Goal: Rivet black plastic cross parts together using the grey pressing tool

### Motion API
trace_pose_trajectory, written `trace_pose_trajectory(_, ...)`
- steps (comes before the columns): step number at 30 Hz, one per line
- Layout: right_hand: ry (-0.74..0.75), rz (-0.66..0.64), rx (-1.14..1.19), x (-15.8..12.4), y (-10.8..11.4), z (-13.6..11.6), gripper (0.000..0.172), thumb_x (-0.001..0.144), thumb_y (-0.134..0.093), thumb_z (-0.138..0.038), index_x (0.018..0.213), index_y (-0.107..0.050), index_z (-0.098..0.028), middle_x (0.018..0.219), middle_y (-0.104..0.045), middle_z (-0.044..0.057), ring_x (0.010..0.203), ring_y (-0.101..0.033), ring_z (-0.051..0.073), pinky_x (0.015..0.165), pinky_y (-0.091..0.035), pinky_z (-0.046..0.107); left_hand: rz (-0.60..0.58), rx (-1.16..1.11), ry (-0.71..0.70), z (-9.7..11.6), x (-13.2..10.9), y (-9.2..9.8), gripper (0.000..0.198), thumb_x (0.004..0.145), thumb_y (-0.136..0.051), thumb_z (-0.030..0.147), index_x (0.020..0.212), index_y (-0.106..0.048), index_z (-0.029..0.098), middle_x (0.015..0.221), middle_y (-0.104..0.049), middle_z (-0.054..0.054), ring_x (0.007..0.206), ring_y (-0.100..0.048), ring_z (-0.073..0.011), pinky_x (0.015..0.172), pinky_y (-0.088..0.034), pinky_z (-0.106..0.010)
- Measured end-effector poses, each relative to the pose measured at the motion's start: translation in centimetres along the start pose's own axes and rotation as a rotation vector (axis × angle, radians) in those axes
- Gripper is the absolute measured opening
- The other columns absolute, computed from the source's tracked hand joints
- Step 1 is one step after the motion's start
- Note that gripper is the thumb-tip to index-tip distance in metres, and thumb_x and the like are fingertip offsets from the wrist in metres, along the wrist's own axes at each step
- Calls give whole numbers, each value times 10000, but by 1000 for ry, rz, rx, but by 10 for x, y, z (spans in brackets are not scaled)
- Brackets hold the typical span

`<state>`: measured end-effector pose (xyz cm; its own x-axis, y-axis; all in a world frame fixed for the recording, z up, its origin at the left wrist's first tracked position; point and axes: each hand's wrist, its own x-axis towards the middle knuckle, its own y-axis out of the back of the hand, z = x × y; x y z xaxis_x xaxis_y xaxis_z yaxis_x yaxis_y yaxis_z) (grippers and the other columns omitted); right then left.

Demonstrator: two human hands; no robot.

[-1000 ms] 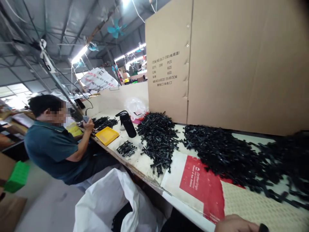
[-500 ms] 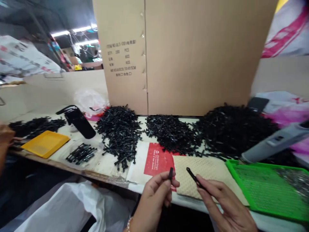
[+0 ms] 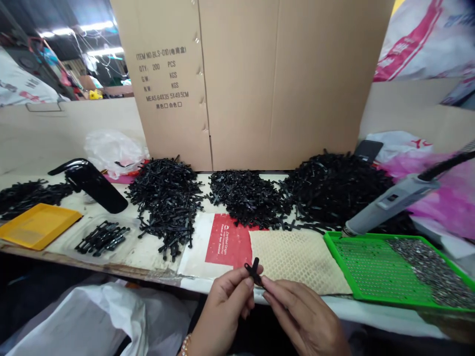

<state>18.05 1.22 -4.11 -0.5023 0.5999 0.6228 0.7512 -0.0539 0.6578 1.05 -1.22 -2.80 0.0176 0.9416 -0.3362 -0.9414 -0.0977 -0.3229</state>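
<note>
My left hand [image 3: 228, 304] is closed, pinching a small black strip-like part [image 3: 256, 262] between thumb and fingertips. A second thin black part [image 3: 248, 267], with a hole in its rounded end, is gripped by the thumb and fingers of my right hand [image 3: 304, 314]. The two parts cross each other and seem to touch; fingers hide their lower ends. Both hands are at the table's front edge, before a red-and-white printed sheet [image 3: 230, 242] and a tan textured mat [image 3: 293, 254]. Heaps of similar black parts [image 3: 245, 195] lie behind them.
A green tray [image 3: 336, 259] with small metal pieces sits right, a grey electric screwdriver [image 3: 389, 202] above its corner. Leftward are a clear tray [image 3: 131, 230] of black parts, a glossy black device [image 3: 96, 185] and a yellow tray [image 3: 37, 227]. A cardboard sheet [image 3: 241, 99] stands behind.
My right hand has moved left, bringing its black part across the one in my left hand. The view has shifted right, and another person's arm at the far left is out of sight.
</note>
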Motion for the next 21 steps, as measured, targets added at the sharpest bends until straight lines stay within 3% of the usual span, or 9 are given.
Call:
trace_pose_trajectory(14, 0, -13, -21, -12, 1, 7, 319, 979, -429, -106, 1279, -530, -150, 1024, -649, 94, 907, -615, 194, 761, -540, 303, -36, 89, 44, -1, 1, -9, 567, 723, -695, 567, 1077, -691, 124, 588, -451, 20, 551, -354, -81, 521, -244, -206)
trace_pose_trajectory(21, -29, 47, -52, -17, -4, 9, 344, 969, -430, -109, 1289, -536, -181, 995, -657, 91, 877, -633, 198, 737, -554, 291, 1, 62, 38, -8, 3, -15, 509, 742, -695, 562, 1025, -709, 140, 584, -423, 27, 557, -330, -77, 518, -232, -200)
